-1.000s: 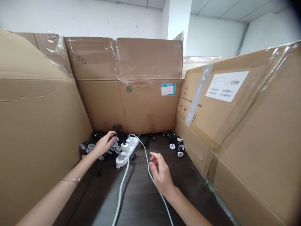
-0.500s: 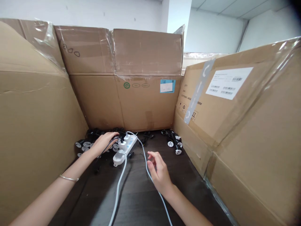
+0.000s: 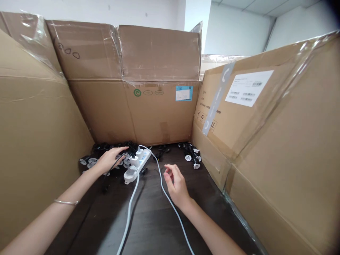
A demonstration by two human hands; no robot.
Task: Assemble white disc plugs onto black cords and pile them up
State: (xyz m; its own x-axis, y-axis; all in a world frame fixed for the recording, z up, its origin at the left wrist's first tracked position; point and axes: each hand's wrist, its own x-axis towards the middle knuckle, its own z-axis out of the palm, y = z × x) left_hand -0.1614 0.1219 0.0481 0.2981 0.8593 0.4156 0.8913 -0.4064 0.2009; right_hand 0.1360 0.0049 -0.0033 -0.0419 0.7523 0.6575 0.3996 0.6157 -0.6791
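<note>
- Left hand (image 3: pixel 110 159): bare and slim, with slender fingers; the nails are too small to make out.
- Left forearm (image 3: pixel 82 189): bare, smooth in outline, narrow at the wrist and widening evenly toward the edge of the view.
- Bracelet (image 3: pixel 66 202): worn on the left forearm, above the wrist; one thin, silver-coloured band, shiny, plain as far as can be seen, curving around the arm. Its underside is hidden, so a closed ring or an open cuff cannot be told apart.
- Right hand (image 3: pixel 176 186): bare and slim, with tapering fingers.
- Right forearm (image 3: pixel 205 221): bare, slender, widening from a narrow wrist.
</note>
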